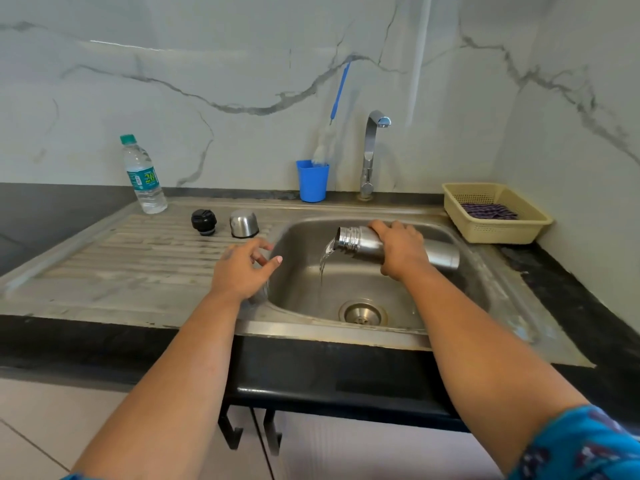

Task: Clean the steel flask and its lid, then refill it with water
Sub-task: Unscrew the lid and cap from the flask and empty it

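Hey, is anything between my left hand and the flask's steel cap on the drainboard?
Nothing visible. The left hand hovers open over the drainboard, and the steel cap stands just beyond it, with the black stopper off to its left.

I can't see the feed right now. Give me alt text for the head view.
The right hand holds the steel flask tipped over the sink, pouring water out toward the drain. The left hand hovers open at the basin's left edge. On the drainboard stand a black stopper and a steel cap.
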Available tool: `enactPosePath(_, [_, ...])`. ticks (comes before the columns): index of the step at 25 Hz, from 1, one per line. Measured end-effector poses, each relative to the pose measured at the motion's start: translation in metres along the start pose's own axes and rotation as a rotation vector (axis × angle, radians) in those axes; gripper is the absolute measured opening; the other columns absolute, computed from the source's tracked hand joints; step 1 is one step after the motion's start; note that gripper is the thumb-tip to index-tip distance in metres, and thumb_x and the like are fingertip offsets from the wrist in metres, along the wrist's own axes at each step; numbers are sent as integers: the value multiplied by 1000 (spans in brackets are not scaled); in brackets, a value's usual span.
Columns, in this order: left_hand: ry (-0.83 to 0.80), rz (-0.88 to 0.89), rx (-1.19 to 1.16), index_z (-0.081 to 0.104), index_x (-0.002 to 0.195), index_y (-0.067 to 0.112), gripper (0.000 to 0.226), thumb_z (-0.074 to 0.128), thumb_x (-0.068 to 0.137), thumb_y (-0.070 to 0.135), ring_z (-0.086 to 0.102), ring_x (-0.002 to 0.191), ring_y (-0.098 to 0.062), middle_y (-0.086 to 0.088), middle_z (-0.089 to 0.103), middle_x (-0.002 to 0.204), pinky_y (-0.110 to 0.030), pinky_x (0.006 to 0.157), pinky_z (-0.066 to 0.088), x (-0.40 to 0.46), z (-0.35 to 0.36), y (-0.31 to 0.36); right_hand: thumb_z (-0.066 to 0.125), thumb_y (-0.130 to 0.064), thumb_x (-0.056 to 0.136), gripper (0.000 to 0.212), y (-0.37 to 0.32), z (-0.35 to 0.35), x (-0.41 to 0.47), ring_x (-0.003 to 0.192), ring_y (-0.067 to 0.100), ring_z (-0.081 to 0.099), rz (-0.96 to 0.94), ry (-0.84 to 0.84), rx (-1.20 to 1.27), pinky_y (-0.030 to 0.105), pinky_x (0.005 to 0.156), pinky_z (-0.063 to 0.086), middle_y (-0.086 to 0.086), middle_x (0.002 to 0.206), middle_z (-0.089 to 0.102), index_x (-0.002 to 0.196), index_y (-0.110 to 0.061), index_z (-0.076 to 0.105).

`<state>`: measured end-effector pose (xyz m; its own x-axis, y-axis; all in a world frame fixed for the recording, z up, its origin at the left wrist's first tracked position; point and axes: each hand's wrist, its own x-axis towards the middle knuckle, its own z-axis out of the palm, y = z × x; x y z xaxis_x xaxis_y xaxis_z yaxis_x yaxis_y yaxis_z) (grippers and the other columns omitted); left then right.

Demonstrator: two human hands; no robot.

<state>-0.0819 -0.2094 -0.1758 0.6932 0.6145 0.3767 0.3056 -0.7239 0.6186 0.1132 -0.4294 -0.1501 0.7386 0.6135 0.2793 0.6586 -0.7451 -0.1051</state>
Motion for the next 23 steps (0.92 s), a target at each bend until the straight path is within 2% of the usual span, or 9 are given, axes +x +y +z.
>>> enactPosePath(4, [8, -5, 34, 63, 108, 32, 28, 69, 85, 47, 56, 93, -16, 14, 61, 77, -38, 83, 48, 1, 0, 3, 80, -11, 65, 85, -2, 3, 1, 112, 30, 49, 8, -6, 51, 43, 100, 38, 7, 118, 52, 133, -37, 35])
enactPosePath(8, [18, -30, -33, 63, 110, 31, 26, 69, 87, 42, 55, 89, -12, 13, 63, 82, -32, 77, 44, -2, -1, 12, 80, -11, 65, 86, -2, 4, 0, 111, 30, 49, 12, -3, 53, 43, 100, 38, 6, 116, 52, 132, -38, 35])
enactPosePath(11, [80, -154, -286, 64, 113, 25, 27, 69, 89, 33, 57, 87, -8, 10, 62, 91, -27, 77, 45, 5, -1, 26, 79, -11, 66, 85, -2, 4, 1, 112, 29, 48, 13, 14, 33, 43, 101, 37, 6, 118, 53, 132, -38, 34])
enactPosePath(15, [277, -391, -760, 66, 105, 20, 18, 69, 89, 27, 63, 100, -16, 1, 68, 104, -30, 90, 48, 25, 9, 60, 79, -12, 66, 85, -1, 4, 2, 114, 29, 47, 19, 13, 31, 44, 102, 37, 6, 120, 52, 133, -38, 33])
enactPosePath(17, [246, -377, -699, 64, 107, 19, 18, 67, 90, 26, 61, 95, -13, 6, 65, 96, -31, 89, 48, 20, 25, 69, 79, -12, 67, 84, 1, 4, 1, 114, 29, 47, 17, 13, 34, 44, 103, 36, 6, 119, 52, 133, -38, 33])
enactPosePath(20, [121, -225, -453, 62, 106, 21, 18, 68, 90, 26, 58, 83, -6, 10, 61, 87, -29, 83, 49, 15, 43, 67, 78, -11, 68, 82, 2, 5, 1, 114, 29, 46, 20, 32, 33, 44, 104, 35, 6, 118, 52, 132, -38, 34])
enactPosePath(23, [24, -170, -444, 63, 103, 21, 16, 70, 89, 23, 58, 83, -9, 8, 62, 87, -27, 81, 47, 20, 46, 63, 77, -12, 68, 81, 4, 4, 3, 114, 29, 46, 32, 48, 56, 44, 104, 36, 5, 119, 52, 131, -39, 35])
